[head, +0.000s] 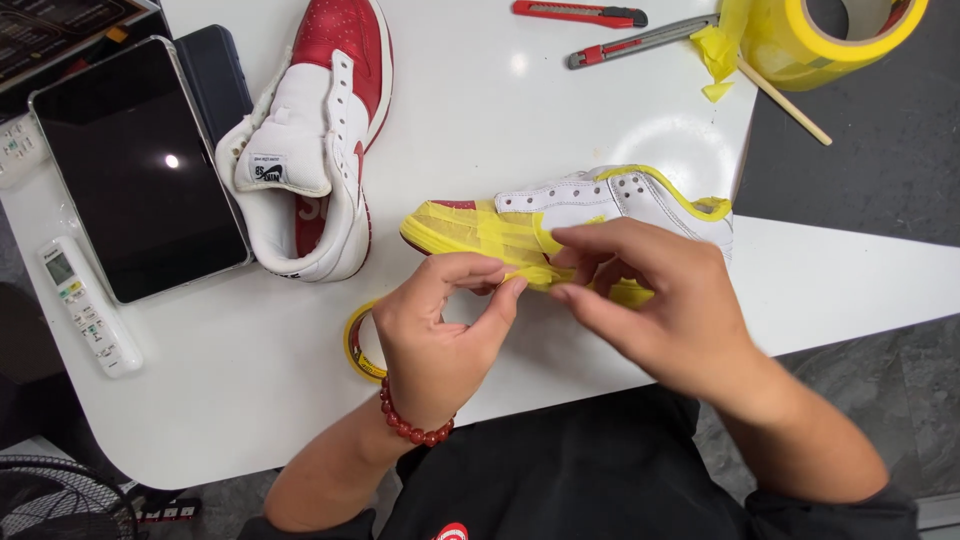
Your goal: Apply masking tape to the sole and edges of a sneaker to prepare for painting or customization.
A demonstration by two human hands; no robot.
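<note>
From the head camera, a white leather sneaker wrapped in yellow masking tape point(560, 225) lies on its side on the white counter point(200, 400). The left hand point(440, 335) pinches the tape at the sole; its grip is closed. The right hand point(640, 290) presses fingertips on the same strip. A red-and-white sneaker point(320, 140) stands well apart.

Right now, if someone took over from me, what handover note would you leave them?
Left hand: fingertips pinching yellow masking tape at the sole of the white and red sneaker.
Right hand: fingers on the same strip.
Things: small yellow tape roll beneath the left wrist; second red and white sneaker untaped.
Done: toe and sole edge covered.
Left: the white side and heel remain mostly bare.
</note>
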